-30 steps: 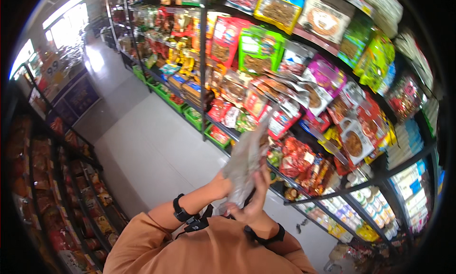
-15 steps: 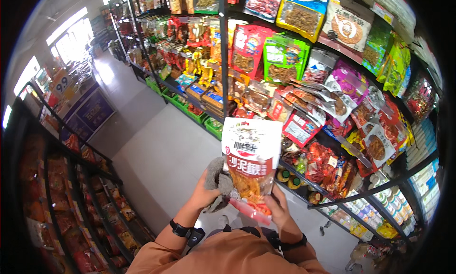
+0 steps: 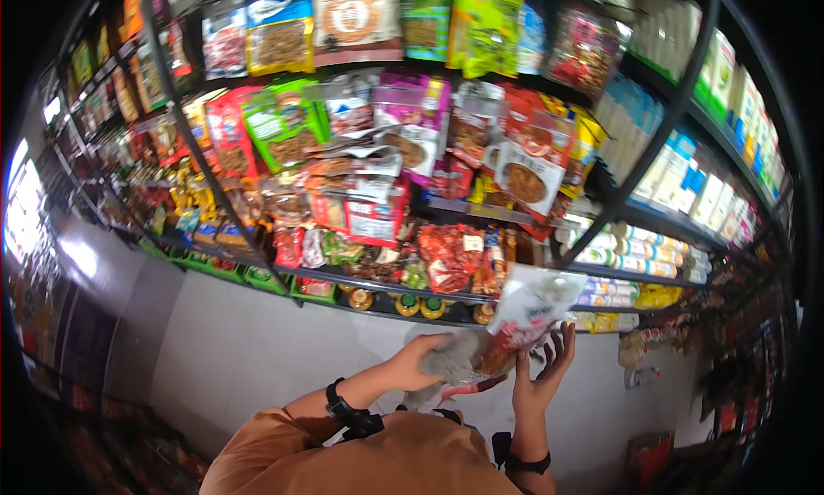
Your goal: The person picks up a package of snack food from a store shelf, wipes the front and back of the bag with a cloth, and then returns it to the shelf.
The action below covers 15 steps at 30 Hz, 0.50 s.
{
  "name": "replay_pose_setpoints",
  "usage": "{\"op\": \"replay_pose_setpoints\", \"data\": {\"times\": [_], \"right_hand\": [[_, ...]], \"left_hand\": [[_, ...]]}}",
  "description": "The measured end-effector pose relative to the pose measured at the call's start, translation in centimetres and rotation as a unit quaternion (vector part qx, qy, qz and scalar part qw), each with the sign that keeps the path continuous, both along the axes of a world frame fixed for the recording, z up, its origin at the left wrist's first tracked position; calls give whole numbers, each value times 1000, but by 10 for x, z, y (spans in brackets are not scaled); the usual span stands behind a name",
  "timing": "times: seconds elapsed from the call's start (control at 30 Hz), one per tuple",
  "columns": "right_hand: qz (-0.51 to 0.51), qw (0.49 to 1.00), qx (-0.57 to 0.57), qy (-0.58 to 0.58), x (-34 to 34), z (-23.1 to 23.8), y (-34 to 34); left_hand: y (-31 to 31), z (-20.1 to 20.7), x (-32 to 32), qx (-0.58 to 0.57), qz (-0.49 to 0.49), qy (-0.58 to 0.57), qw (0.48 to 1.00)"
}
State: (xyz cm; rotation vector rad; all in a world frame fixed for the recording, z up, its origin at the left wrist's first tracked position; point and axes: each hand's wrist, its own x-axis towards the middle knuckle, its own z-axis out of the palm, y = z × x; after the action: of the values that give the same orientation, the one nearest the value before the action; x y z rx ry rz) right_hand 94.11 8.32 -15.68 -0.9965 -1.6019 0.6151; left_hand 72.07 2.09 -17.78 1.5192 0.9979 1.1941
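Observation:
My left hand [image 3: 419,363] is closed around a bunched grey cloth [image 3: 451,358], which rests against the left side of a snack pouch [image 3: 530,306]. White at the top and dark red below, the pouch tilts to the right and is blurred by motion. How the left fingers meet the pouch is hidden behind the cloth. At the pouch's lower right, my right hand [image 3: 542,377] has its fingers spread and pointing up. Its thumb is close to the pouch; whether it touches I cannot tell.
Ahead stands a black-framed shelf rack [image 3: 378,282] with hanging snack bags, including a green bag [image 3: 279,126]. Under it sit several yellow-lidded jars [image 3: 421,306]. White rolls [image 3: 635,248] fill the shelves at right. Green crates [image 3: 262,278] line the grey floor [image 3: 283,349] at left.
My view has swung right to face the shelves. The pouch has moved right and tilted. My right hand has gone from gripping its lower edge to spread fingers. The cloth stays in my left hand.

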Motion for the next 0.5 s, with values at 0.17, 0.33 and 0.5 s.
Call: {"op": "replay_pose_setpoints", "data": {"times": [0.17, 0.33, 0.5], "right_hand": [[59, 985, -21, 159, 63, 26, 13], [127, 974, -84, 170, 112, 23, 31], [169, 984, 5, 53, 104, 24, 64]], "left_hand": [[68, 22, 101, 165, -230, 35, 958], [110, 29, 162, 232, -250, -114, 933], [115, 28, 168, 64, -105, -209, 970]]}}
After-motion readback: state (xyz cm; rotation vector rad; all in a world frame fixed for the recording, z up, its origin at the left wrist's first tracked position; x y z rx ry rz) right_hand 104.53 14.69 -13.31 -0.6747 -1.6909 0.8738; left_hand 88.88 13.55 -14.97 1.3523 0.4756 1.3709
